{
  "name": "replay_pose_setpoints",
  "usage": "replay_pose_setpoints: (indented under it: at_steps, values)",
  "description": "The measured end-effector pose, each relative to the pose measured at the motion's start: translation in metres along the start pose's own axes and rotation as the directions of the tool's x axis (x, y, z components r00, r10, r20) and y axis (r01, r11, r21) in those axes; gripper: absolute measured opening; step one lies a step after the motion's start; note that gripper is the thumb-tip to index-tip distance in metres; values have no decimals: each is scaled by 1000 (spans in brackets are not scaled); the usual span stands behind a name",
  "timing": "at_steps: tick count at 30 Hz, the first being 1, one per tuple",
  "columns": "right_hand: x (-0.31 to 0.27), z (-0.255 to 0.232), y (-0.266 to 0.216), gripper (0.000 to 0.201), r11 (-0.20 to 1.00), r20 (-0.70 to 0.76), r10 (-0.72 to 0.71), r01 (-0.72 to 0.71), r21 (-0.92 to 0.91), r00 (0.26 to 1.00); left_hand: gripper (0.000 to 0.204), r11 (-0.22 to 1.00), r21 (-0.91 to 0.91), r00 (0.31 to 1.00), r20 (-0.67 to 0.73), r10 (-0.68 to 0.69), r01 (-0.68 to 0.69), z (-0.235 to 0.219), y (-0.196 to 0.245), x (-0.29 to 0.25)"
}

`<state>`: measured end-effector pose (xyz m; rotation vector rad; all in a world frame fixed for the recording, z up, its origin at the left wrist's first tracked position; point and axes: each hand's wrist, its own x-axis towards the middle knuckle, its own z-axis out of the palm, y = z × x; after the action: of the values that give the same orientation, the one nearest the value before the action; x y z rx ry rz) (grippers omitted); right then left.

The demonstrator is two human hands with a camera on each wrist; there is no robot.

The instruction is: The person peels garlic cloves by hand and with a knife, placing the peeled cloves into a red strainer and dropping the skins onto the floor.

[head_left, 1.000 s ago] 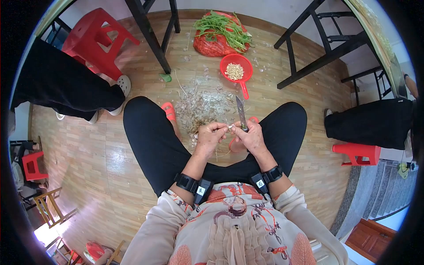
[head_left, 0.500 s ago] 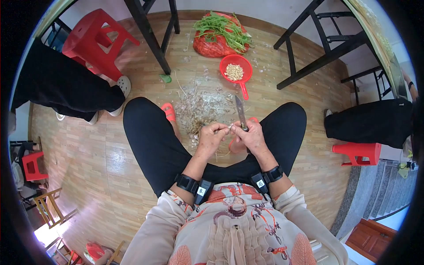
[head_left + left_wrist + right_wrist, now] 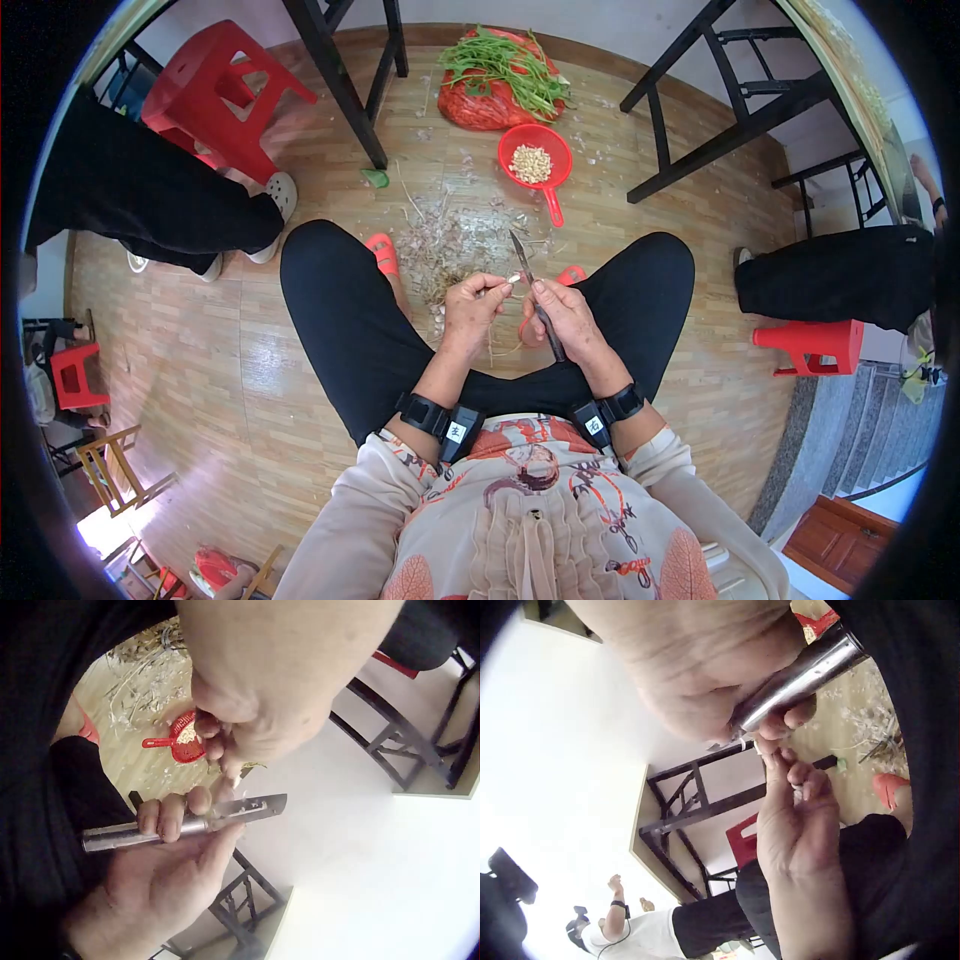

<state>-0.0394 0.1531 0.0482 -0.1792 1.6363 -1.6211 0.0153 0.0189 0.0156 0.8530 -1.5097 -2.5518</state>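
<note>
Garlic (image 3: pixel 514 278) sits pinched in the left hand (image 3: pixel 470 314), just beside the knife (image 3: pixel 523 260) gripped in the right hand (image 3: pixel 572 318), so brace the garlic and keep each stroke short, shallow and angled outward.

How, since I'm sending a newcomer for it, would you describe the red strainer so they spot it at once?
Start at the far wall; on the floor before it lies a red bag under green stems. The strainer sits just on the bag's near side. Unlike the bag and the red stools, it is round, with a handle and white pieces inside.
</note>
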Motion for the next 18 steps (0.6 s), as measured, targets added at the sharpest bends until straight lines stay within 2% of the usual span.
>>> replay_pose_setpoints:
  at_steps: [3,7,14,15,18]
  values:
    - [0,3,-1,40,997,1,14,-14,80,1000,7,993,99,998,-12,58,-56,1,0,0]
    - [-1,2,-2,42,986,19,49,-51,159,999,6,993,108,998,-12,59,-57,1,2,-1]
    - [0,-1,3,43,981,37,57,-62,183,998,7,990,128,998,-18,55,-52,2,4,-1]
    - [0,1,0,29,981,28,53,-57,187,998,6,991,124,998,-20,52,-49,2,4,-1]
    - [-1,1,-2,26,980,22,46,-49,192,999,5,982,159,995,10,99,-100,0,-1,1]
